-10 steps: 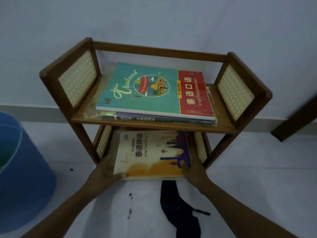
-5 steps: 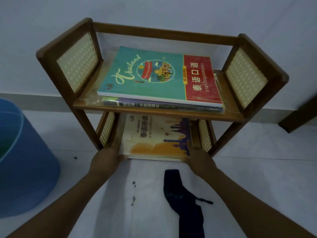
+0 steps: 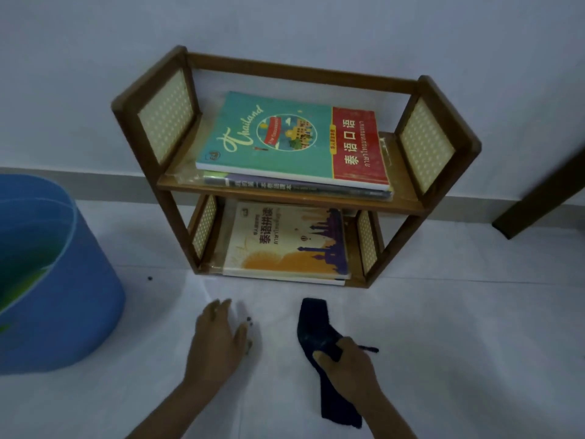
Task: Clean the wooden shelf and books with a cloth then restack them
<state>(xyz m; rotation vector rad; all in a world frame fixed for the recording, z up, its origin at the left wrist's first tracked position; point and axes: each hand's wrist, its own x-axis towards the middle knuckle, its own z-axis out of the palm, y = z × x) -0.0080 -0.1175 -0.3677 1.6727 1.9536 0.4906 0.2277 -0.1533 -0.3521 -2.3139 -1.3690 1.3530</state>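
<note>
Both hands have come off the cream and purple book (image 3: pixel 286 245) on the lower tier of the small two-tier wooden shelf (image 3: pixel 291 202) and now sit on the white floor (image 3: pixel 459 327) before it. Left hand (image 3: pixel 217 342) lies flat, fingers (image 3: pixel 226 307) spread and holding nothing. Right hand (image 3: pixel 346 364) has its fingers (image 3: pixel 329 354) closed on the long dark navy cloth (image 3: pixel 316 327), whose middle it hides. On the upper tier a teal and red book (image 3: pixel 285 141) tops a stack whose lower titles are hard to read. At the floor's left edge, a blue round bucket (image 3: pixel 50 280) is cut off.
</note>
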